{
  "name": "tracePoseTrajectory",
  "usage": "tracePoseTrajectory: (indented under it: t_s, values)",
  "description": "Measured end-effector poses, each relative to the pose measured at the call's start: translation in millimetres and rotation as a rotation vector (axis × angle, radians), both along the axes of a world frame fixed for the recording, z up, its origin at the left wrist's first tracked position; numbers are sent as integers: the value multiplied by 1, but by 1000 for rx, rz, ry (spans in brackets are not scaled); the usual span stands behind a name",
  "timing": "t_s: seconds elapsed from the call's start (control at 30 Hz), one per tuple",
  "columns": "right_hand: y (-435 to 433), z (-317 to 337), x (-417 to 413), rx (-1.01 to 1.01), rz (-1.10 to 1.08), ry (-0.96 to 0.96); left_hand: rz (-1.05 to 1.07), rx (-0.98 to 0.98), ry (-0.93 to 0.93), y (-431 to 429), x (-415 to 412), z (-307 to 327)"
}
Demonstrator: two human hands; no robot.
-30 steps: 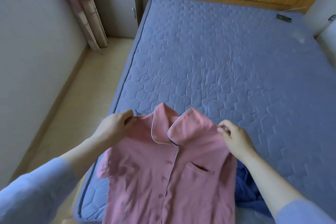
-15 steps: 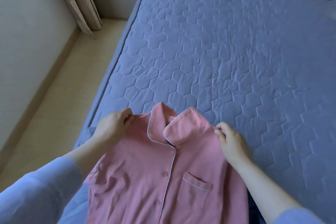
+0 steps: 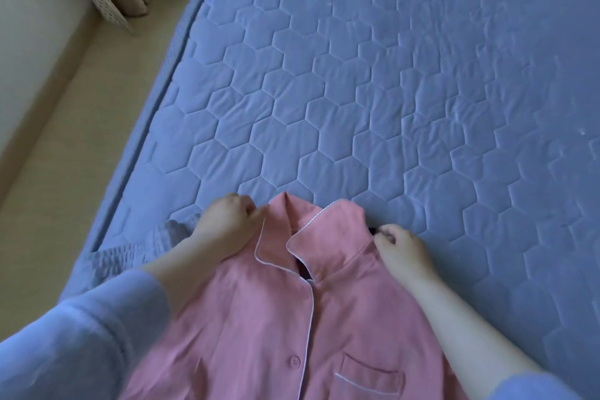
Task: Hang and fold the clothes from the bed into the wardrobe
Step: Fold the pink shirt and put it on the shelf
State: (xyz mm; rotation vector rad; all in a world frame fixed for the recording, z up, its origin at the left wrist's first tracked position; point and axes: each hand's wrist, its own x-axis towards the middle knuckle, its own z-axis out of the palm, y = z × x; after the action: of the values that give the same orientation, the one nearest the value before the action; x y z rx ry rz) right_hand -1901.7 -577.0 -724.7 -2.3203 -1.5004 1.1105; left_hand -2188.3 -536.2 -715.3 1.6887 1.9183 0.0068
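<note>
The pink shirt (image 3: 259, 312) is cut off below; the left hand (image 3: 224, 224) and the right hand (image 3: 402, 248) pinch its shoulders on the bed (image 3: 389, 91), with much free quilt beyond.

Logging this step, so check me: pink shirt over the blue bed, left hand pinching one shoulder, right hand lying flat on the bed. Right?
Not quite. The head view shows the right hand pinching the other shoulder of the pink shirt, not lying flat on the bed. The rest holds: pink shirt over the blue bed, left hand pinching one shoulder.
</note>
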Motion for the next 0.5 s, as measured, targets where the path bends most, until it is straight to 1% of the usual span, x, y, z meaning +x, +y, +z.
tracePoseTrajectory:
  t_s: [0.07,0.13,0.2,0.27,0.3,0.37,0.4,0.43,0.5]
  values:
    - [17,2,-7,17,-17,-19,49,-77,-34,16,12,-6]
    - [35,5,-17,-44,-4,-64,120,-187,-67,30,23,-12]
    - [54,4,-25,-172,-78,4,203,-260,-120,41,30,-19]
    - [67,0,-30,-265,-169,86,321,-280,-247,48,32,-24]
    - [70,-2,-31,-277,-195,124,374,-285,-324,51,32,-25]
    - [72,-5,-33,-247,-211,244,444,-299,-454,54,30,-25]
    - [73,-5,-32,-210,-226,312,449,-281,-486,55,30,-25]
    - [72,-7,-31,-150,-238,391,432,-229,-477,57,29,-25]
    - [70,-7,-23,30,-230,514,392,-18,-389,58,27,-24]
